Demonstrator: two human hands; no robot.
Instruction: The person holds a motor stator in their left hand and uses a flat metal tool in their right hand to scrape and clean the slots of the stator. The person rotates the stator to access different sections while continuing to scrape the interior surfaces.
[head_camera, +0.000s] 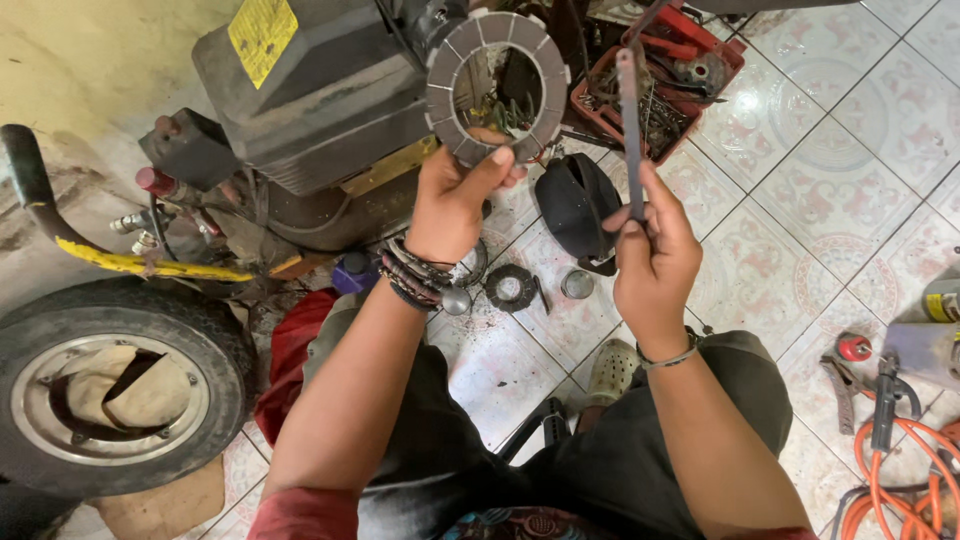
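the left hand (452, 195) holds up a flat grey ring (497, 88), its grip clamped on the lower edge with the thumb lying across the front face. the ring is a wide band split by thin lines into equal segments, dull and a little scuffed, with a big open centre. it sits at 12 o'clock in the view, in front of a dark engine (320, 100). the right hand (655, 255) has its grip closed around the lower end of a thin dark metal strip (630, 125), which stands nearly upright just to the 3 o'clock side of the ring; it may be a file, though the blur hides its surface. on the tiled floor (800, 200), a smaller dark ring (511, 288) lies toward 6 o'clock of the held one, a red tray (735, 60) of tools sits at 1 o'clock, and a wheel (110, 385) lies at 8 o'clock.
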